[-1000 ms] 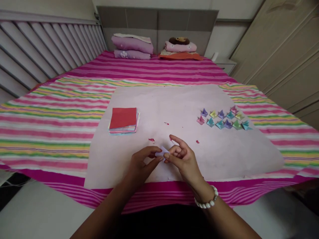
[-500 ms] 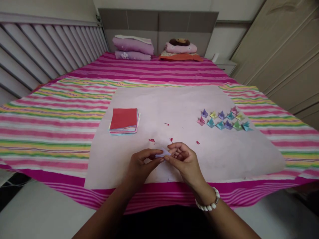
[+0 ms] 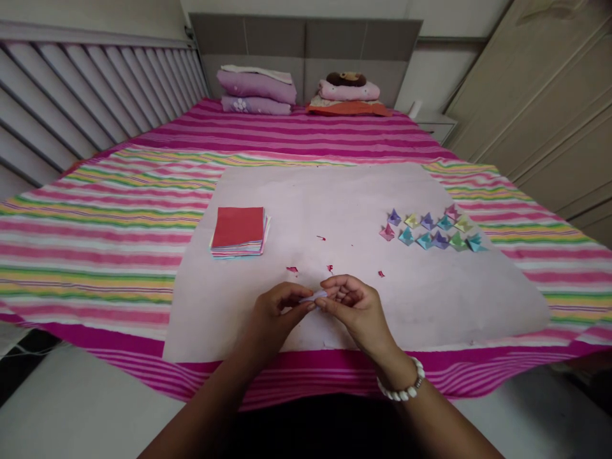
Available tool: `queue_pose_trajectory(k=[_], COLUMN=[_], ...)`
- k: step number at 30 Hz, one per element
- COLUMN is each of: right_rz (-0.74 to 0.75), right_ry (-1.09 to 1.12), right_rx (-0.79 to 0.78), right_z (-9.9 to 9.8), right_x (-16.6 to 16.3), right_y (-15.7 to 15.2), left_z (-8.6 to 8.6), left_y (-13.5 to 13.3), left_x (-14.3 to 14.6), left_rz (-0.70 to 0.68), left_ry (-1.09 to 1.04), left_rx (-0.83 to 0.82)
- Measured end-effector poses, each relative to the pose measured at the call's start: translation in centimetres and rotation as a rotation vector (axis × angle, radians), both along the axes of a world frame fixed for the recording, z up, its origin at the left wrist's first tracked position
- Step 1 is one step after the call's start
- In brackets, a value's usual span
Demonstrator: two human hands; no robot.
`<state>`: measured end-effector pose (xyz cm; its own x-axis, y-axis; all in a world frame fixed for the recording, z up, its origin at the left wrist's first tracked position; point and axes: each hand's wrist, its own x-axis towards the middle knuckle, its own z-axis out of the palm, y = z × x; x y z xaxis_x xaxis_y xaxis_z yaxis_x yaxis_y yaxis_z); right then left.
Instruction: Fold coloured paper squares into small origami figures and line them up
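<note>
With our left hand [image 3: 278, 311] and right hand [image 3: 357, 312] we pinch a small folded lavender paper [image 3: 313, 297] at either end, over the near part of the pale sheet [image 3: 291, 197]. Red scraps [image 3: 292, 269] lie just beyond; a stack of square paper [image 3: 238, 227] sits leftward, colourful folded paper pieces [image 3: 424, 240] rightward.

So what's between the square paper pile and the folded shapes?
In the head view, a small red scrap and a tiny dark speck lie between them on the pale sheet; more red scraps lie lower down.
</note>
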<state>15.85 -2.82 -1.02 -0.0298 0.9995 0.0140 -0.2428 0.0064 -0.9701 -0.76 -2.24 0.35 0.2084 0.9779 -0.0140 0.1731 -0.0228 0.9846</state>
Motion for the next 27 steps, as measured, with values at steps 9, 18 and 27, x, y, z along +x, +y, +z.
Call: queue_pose_trajectory(k=[9,18,27], right_rz=[0.087,0.207,0.199], right_ry=[-0.361,-0.496,-0.540], right_rx=[0.269,0.364,0.348], right_z=[1.2,1.9,0.5], right_x=[1.0,1.6,1.2], right_y=[0.2,0.3,0.8], left_z=[0.6,0.8,0.2], left_y=[-0.1,-0.3,0.6], left_x=[-0.3,-0.5,-0.5], left_rz=[-0.015,-0.055,-0.105], left_ry=[0.118,0.217,0.192], left_rx=[0.032,0.091,0.015])
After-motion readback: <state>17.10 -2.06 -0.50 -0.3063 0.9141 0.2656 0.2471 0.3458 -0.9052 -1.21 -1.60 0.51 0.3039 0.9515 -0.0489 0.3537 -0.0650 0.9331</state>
